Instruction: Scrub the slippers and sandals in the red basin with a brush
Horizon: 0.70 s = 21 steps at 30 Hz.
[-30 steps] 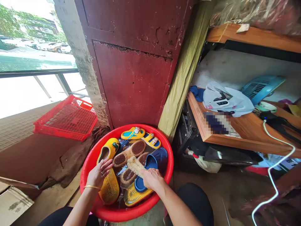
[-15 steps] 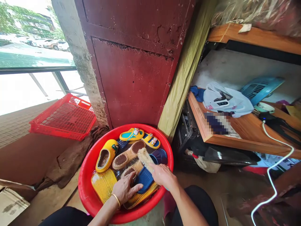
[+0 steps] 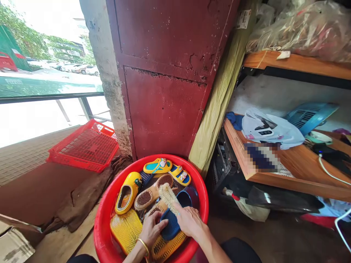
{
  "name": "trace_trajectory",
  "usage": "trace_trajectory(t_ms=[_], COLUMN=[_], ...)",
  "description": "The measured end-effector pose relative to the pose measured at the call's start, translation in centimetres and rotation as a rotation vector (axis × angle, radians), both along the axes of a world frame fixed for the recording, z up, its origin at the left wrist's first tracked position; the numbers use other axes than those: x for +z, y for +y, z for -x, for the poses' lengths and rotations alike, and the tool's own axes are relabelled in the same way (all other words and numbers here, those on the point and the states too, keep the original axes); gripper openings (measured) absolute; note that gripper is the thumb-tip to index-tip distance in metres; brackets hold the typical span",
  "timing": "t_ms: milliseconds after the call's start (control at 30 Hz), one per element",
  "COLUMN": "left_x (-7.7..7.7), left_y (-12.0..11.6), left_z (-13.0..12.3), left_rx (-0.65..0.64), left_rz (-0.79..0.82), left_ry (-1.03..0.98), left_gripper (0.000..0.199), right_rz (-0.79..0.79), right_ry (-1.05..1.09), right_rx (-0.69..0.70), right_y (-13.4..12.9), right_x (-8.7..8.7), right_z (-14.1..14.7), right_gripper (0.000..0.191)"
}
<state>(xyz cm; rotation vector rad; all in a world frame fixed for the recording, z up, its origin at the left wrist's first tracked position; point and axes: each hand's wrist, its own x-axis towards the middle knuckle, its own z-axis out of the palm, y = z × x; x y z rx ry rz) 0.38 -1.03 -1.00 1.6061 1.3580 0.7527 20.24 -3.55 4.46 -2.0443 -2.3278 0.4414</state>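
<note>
In the red basin (image 3: 101,230), several slippers sit in water. My right hand (image 3: 190,221) grips a scrub brush (image 3: 168,195) with pale bristles, held over a blue slipper (image 3: 170,225) that lies sole up. At that slipper's left edge is my left hand (image 3: 150,232), thumb on the sole and fingers bent beside it, partly hidden. Tan slippers with brown soles (image 3: 145,198) lie just beyond. A yellow clog (image 3: 127,193) rests at the left, above a yellow sole (image 3: 124,227). Two yellow-and-blue slippers, one a sandal (image 3: 181,175), lie at the far rim.
A red plastic crate (image 3: 85,146) stands at the left by cardboard and a brown cloth (image 3: 79,204). Behind the basin rises a dark red door (image 3: 167,109). On the right, a wooden shelf (image 3: 298,168) holds a white plastic bag (image 3: 271,128) and a blue fan (image 3: 309,117).
The view has tilted up, so the basin sits lower in the picture. My left hand has drawn its fingers in at the blue slipper's edge. The brush stays in my right hand.
</note>
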Motion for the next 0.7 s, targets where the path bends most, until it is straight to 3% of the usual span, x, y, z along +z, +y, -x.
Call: trace_trajectory(t_ms=[100, 200, 300, 467, 533, 633, 700], left_x=[0.9, 1.6, 1.5, 0.6, 1.2, 2.9, 3.9], left_y=[0.5, 0.9, 1.0, -0.2, -0.6, -0.8, -1.0], left_z=[0.7, 1.8, 2.8, 3.1, 3.8, 6.0, 7.7], left_rx=[0.104, 0.212, 0.182, -0.095, -0.142, -0.112, -0.114], left_rz=[0.02, -0.079, -0.184, -0.195, -0.192, -0.193, -0.086], left_ry=[-0.238, -0.25, -0.09, 0.33, 0.437, 0.581, 0.726], left_gripper=[0.057, 0.061, 0.054, 0.043, 0.047, 0.049, 0.052], right_rz=[-0.081, -0.131, -0.158, -0.166, -0.184, -0.19, -0.191], right_ry=[0.065, 0.126, 0.159, 0.057, 0.034, 0.033, 0.041], right_rx=[0.009, 0.037, 0.061, 0.016, -0.005, -0.034, -0.047], right_y=[0.1, 0.2, -0.3, -1.8, -2.1, -1.7, -1.3], right_x=[-0.3, -0.8, -1.5, -2.6, -2.8, -3.0, -3.2], right_z=[0.2, 0.7, 1.3, 1.6, 1.5, 1.3, 1.3], right_gripper=[0.06, 0.057, 0.056, 0.059, 0.058, 0.057, 0.059])
